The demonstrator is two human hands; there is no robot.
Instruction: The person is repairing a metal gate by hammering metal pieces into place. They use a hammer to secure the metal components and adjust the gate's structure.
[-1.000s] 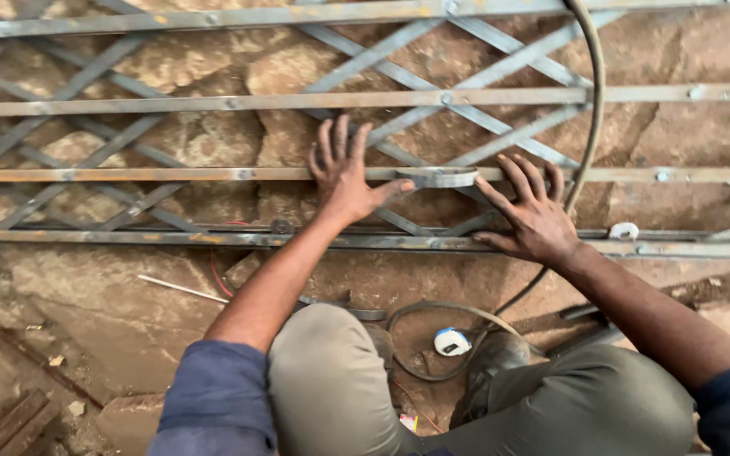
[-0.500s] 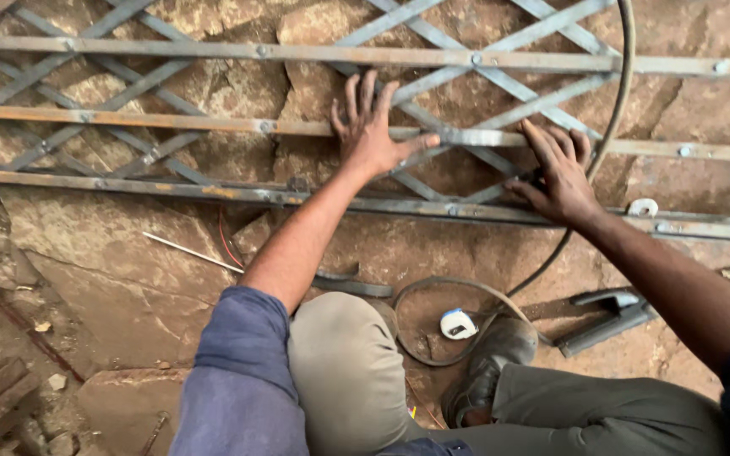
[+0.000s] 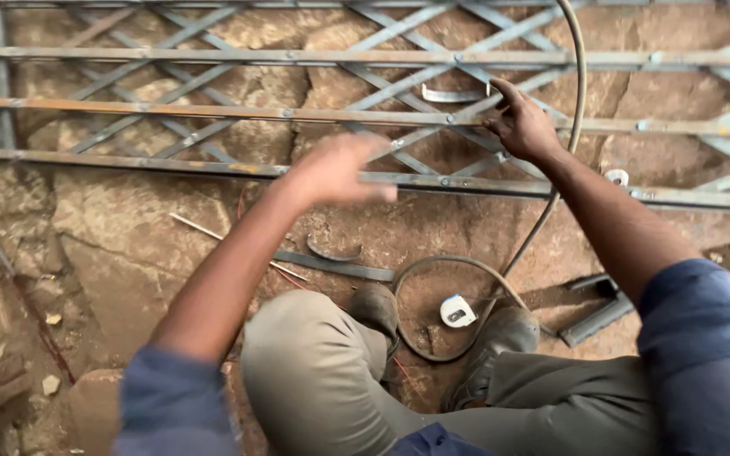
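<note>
While the left hand (image 3: 335, 171) hovers clear, right hand (image 3: 521, 127) touches the metal grille (image 3: 213, 112).

No packages, signs or screens show here; the nearest thing to a label is the dark patch on the face of a small white tape measure (image 3: 457, 311) lying on the ground between the shoes.

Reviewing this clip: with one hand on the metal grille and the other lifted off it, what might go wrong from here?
The right hand rests among the crossing bars of the metal grille; fingers might get pinched or cut on an edge. The left hand is blurred above the lower bar, so it may knock against it. The cable loops around the shoes, beside a tape measure; standing up might snag a foot.
</note>
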